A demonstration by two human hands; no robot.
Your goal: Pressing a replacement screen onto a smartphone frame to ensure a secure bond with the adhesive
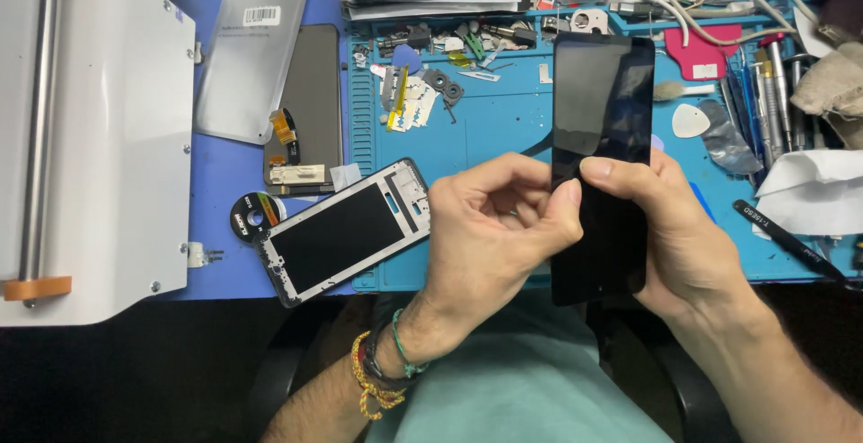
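Head view: our right hand grips black screen panel, left hand pinches its edge; bare phone frame waits on mat, unjoined.

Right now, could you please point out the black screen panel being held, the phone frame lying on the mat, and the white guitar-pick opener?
black screen panel [600, 101]: head view, upper glass face.
phone frame [337, 236]: head view, dark centre of the frame.
white pick [690, 120]: head view, middle of the pick.
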